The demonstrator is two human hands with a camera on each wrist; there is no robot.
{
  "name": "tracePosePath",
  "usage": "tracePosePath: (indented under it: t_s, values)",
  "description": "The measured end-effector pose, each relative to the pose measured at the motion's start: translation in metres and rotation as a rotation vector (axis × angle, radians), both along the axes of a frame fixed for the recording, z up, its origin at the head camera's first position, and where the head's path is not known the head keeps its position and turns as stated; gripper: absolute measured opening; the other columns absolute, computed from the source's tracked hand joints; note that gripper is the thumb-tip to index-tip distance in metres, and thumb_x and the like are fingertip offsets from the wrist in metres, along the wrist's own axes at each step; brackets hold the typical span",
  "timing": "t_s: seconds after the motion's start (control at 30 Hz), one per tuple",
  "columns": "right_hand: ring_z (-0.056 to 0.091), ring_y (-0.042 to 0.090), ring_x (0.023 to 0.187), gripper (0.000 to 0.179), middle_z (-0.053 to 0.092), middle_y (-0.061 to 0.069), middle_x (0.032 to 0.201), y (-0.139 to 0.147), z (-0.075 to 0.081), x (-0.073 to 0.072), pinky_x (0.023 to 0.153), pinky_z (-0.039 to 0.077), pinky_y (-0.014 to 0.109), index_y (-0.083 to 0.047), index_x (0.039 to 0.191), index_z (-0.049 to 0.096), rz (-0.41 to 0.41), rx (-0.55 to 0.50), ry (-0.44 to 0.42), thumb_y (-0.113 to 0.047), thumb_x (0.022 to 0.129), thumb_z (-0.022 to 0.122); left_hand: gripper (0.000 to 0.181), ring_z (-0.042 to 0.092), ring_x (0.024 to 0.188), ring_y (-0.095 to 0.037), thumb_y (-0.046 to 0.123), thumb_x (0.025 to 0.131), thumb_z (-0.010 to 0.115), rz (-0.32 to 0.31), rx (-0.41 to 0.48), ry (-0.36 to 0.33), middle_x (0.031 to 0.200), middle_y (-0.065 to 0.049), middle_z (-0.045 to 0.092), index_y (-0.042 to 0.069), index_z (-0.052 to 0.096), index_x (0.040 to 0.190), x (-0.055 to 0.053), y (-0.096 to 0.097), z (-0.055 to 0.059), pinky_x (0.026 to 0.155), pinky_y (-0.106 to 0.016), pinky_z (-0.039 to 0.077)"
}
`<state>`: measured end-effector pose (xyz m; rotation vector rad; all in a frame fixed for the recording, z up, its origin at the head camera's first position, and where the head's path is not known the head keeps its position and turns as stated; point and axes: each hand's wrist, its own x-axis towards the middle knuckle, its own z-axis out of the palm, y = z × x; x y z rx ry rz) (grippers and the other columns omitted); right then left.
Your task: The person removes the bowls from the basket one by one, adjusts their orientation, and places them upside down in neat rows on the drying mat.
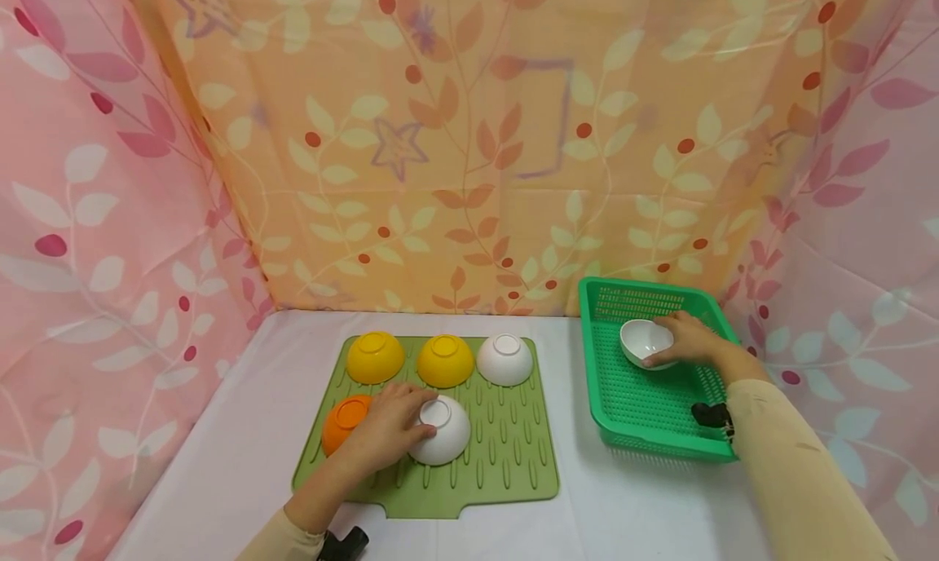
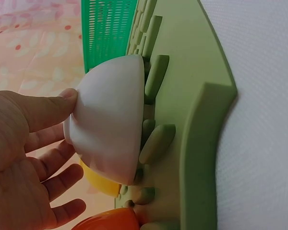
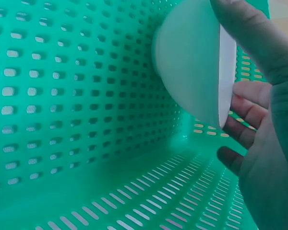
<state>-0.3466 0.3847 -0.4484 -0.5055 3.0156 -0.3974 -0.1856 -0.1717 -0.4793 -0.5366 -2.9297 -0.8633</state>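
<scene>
My left hand [image 1: 392, 426] pinches the foot of an upside-down white bowl [image 1: 449, 440] on the green drying mat [image 1: 513, 481]. In the left wrist view, the thumb is against the foot of this bowl [image 2: 108, 120], whose rim is down at the mat's ridges. Over in the green basket [image 1: 596, 382], my right hand [image 1: 689, 339] holds a second white bowl [image 1: 637, 339] by its rim. This bowl is mouth up, and in the right wrist view its base [image 3: 182, 62] is close to the basket floor; I cannot tell if they touch.
An orange bowl [image 1: 341, 422] sits upside down left of my left hand. Behind it stand two yellow bowls [image 1: 376, 364] and another white bowl [image 1: 506, 365], also upside down. A white cloth [image 1: 257, 463] covers the table, with a patterned curtain [image 1: 455, 243] at the back.
</scene>
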Motion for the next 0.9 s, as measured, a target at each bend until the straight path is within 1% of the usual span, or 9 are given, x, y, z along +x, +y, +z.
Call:
tracePosePath:
  t_s: [0.13,0.23,0.3,0.47,0.6,0.67,0.73,0.83,0.9]
  values:
    - [0.046,0.056,0.119,0.106,0.045,0.040,0.134,0.001,-0.001,0.000,0.095,0.040,0.070,0.011,0.144,0.047,0.014,-0.023,-0.024,-0.050,0.069,0.091,0.050,0.050,0.114,-0.024,0.026,0.084,0.086,0.001,0.004,0.001,0.119,-0.003,0.065,0.015,0.070,0.129,0.000,0.000,0.000,0.099,-0.049,0.039]
    - [0.046,0.056,0.117,0.107,0.044,0.041,0.134,0.001,-0.001,0.003,0.093,0.041,0.070,0.011,0.145,0.044,0.009,-0.046,-0.049,-0.047,0.069,0.092,0.049,0.050,0.113,-0.024,0.026,0.083,0.086,0.005,-0.002,0.004,0.117,-0.002,0.065,0.015,0.070,0.128,0.000,0.001,-0.001,0.099,-0.049,0.040]
    - [0.047,0.055,0.115,0.108,0.045,0.040,0.133,-0.001,0.000,0.004,0.092,0.042,0.069,0.012,0.145,0.045,0.005,-0.047,-0.046,-0.048,0.069,0.092,0.048,0.050,0.114,-0.024,0.026,0.083,0.086,0.006,-0.004,0.007,0.116,-0.002,0.065,0.015,0.071,0.128,0.001,0.001,-0.001,0.099,-0.049,0.040]
    - [0.050,0.050,0.112,0.107,0.051,0.036,0.127,-0.008,-0.001,0.003,0.087,0.045,0.064,0.013,0.139,0.052,0.002,-0.013,0.036,-0.055,0.065,0.091,0.048,0.051,0.114,-0.025,0.025,0.083,0.086,0.002,-0.001,0.015,0.116,-0.002,0.065,0.014,0.071,0.127,0.000,0.000,-0.001,0.098,-0.048,0.039]
    - [0.046,0.050,0.115,0.107,0.050,0.035,0.129,-0.009,0.001,0.002,0.087,0.039,0.064,0.010,0.139,0.053,-0.027,-0.036,0.099,-0.059,0.066,0.090,0.048,0.050,0.113,-0.024,0.026,0.084,0.086,-0.003,0.000,0.014,0.116,-0.002,0.064,0.014,0.071,0.127,-0.001,0.001,-0.002,0.097,-0.047,0.039]
    - [0.042,0.052,0.117,0.108,0.047,0.036,0.132,-0.011,0.007,0.004,0.089,0.035,0.066,0.010,0.141,0.051,-0.049,-0.060,0.117,-0.058,0.067,0.089,0.048,0.050,0.112,-0.024,0.026,0.083,0.086,-0.006,0.000,0.013,0.115,-0.002,0.064,0.014,0.071,0.127,0.000,0.001,-0.002,0.096,-0.047,0.039]
    - [0.040,0.054,0.119,0.108,0.045,0.038,0.133,-0.013,0.015,0.007,0.091,0.034,0.067,0.011,0.142,0.050,-0.067,-0.074,0.127,-0.058,0.069,0.088,0.047,0.050,0.112,-0.024,0.026,0.084,0.086,-0.006,-0.005,0.013,0.114,-0.001,0.064,0.014,0.071,0.127,0.000,0.001,-0.002,0.096,-0.047,0.039]
    - [0.039,0.055,0.119,0.108,0.043,0.040,0.134,-0.020,0.031,0.013,0.090,0.037,0.068,0.013,0.144,0.046,-0.090,-0.086,0.129,-0.058,0.072,0.086,0.047,0.050,0.111,-0.024,0.025,0.084,0.086,-0.004,-0.005,0.013,0.114,-0.002,0.064,0.014,0.071,0.127,0.001,0.001,0.000,0.096,-0.047,0.039]
    - [0.038,0.054,0.120,0.108,0.042,0.040,0.133,-0.026,0.043,0.016,0.089,0.039,0.065,0.013,0.145,0.044,-0.105,-0.107,0.128,-0.059,0.074,0.085,0.047,0.050,0.112,-0.024,0.025,0.084,0.086,-0.001,-0.003,0.011,0.114,-0.002,0.064,0.013,0.070,0.127,0.001,0.000,0.001,0.096,-0.047,0.039]
